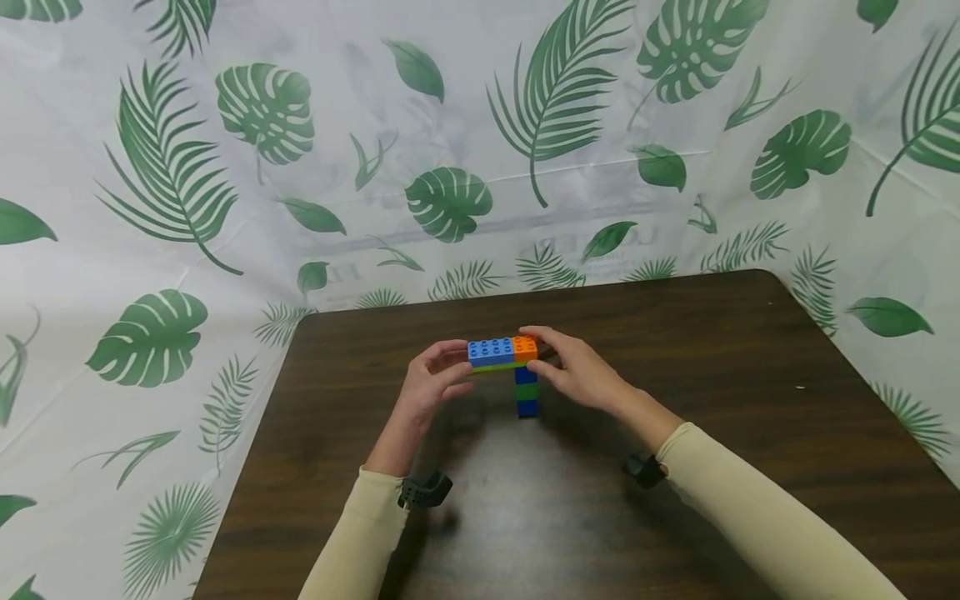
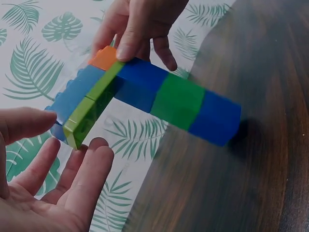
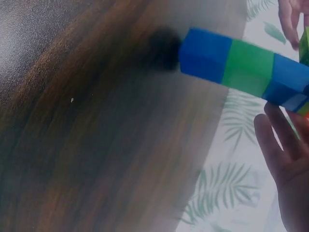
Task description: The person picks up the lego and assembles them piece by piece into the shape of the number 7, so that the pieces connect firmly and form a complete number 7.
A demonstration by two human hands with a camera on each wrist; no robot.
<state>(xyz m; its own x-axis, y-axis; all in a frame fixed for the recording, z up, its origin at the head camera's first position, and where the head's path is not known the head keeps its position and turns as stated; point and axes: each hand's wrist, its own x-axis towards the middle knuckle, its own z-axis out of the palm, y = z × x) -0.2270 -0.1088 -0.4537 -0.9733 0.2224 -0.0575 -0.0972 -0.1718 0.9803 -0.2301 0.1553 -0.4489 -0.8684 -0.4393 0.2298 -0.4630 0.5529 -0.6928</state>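
Observation:
A toy-brick build stands at the middle of the table. Its column stacks a dark blue brick (image 2: 215,118), a green brick (image 2: 177,100) and another dark blue brick (image 2: 140,82). Across the top, a lime green layer (image 2: 91,111) juts out leftward. On that layer sit a light blue brick (image 1: 491,351) and, at its right, an orange brick (image 1: 525,347). My left hand (image 1: 427,379) pinches the free left end of the light blue brick, its lower fingers spread beneath. My right hand (image 1: 581,371) pinches the orange end, thumb in front and index finger behind.
The dark wood table (image 1: 720,358) reaches back to a white sheet (image 1: 337,108) printed with green leaves. A small pale speck (image 1: 800,387) lies on the right side of the tabletop. Dark bands (image 1: 425,490) circle both wrists.

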